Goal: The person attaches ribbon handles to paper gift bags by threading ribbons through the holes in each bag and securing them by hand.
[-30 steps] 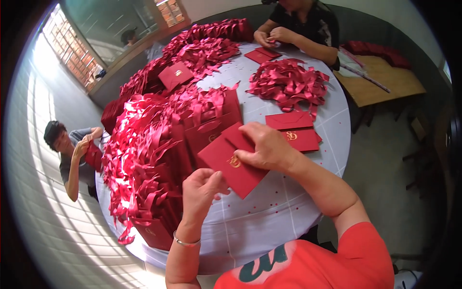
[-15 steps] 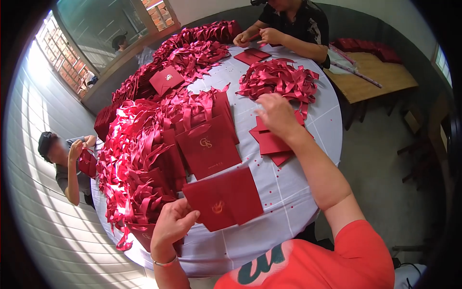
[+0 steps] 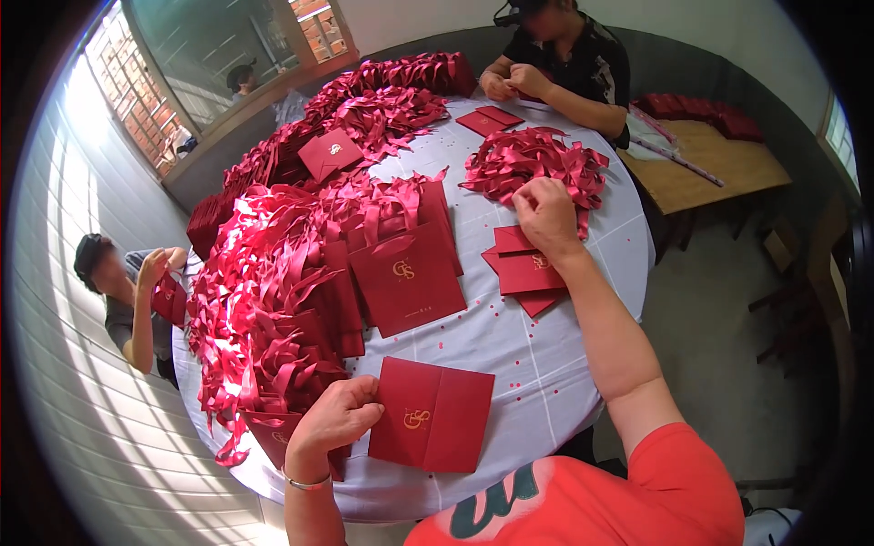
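My left hand (image 3: 339,416) grips the left edge of a flat dark red paper gift bag (image 3: 439,420) with a gold monogram. That bag has a crease down its middle and no ribbon handle shows on it. At the near edge of a pile of loose dark red ribbons (image 3: 537,164), my right hand (image 3: 549,218) has its fingers bent together. What its fingertips hold, if anything, is hidden. Just below that hand lies a small stack of flat red bags (image 3: 533,278), turned at different angles.
Finished-looking bags with ribbon handles (image 3: 410,278) crowd the left side of the round white-clothed table (image 3: 492,341). Small red dots are scattered on the cloth. A person (image 3: 569,68) works at the far side, another (image 3: 132,296) at the left. A wooden table (image 3: 719,159) stands at right.
My left hand has lowered the bag toward the tabletop and turned it. My right hand has moved slightly right, its fingers now bent in at the ribbon pile.
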Motion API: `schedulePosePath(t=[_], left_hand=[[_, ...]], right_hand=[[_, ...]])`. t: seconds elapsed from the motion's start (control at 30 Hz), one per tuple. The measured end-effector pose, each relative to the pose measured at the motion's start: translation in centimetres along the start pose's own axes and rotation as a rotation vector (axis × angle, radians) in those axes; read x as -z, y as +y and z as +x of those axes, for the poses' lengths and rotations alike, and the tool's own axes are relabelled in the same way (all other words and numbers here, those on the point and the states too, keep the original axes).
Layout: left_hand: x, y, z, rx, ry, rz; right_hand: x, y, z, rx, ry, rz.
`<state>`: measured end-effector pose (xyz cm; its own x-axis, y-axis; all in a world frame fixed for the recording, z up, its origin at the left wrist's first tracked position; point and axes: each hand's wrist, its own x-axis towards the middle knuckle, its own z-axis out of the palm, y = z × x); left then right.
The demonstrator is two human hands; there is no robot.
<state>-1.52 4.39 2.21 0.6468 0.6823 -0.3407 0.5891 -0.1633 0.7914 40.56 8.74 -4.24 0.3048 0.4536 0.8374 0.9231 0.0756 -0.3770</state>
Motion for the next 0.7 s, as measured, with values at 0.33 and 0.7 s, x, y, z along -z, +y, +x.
schedulePosePath(t=[0.33,0.7], left_hand=[[-3.3,0.0,1.6,-0.029,-0.097,0.086],[-4.8,-1.8,2.1,-0.174,0.077,0.180]], right_hand=[[4.8,-8.1,0.5,-0.481,-0.509,0.967],[9.2,-10.4,-7.4,0.333,-0.960,0.146]])
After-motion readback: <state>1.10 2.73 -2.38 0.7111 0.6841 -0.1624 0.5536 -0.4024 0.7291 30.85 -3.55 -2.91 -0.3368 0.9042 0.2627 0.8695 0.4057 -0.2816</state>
